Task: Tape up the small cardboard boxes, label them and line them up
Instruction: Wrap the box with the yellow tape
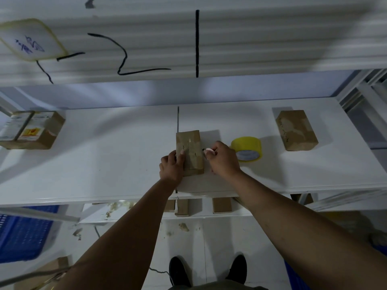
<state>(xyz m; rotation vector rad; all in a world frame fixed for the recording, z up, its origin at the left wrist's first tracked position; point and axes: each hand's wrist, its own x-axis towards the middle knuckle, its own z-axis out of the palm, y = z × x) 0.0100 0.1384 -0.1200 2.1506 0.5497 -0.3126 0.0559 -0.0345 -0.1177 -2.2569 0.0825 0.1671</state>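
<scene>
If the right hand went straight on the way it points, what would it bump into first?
Probably the cardboard box. The right hand aims its pen left at the box's right edge, nearly touching, though depth is unclear.

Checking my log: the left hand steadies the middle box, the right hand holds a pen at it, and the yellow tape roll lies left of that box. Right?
No: the head view shows the yellow tape roll right of the middle box, beyond the right hand. The left hand and pen are as you say.

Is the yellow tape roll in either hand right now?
No, the tape roll sits on the shelf beside the right hand.
</scene>
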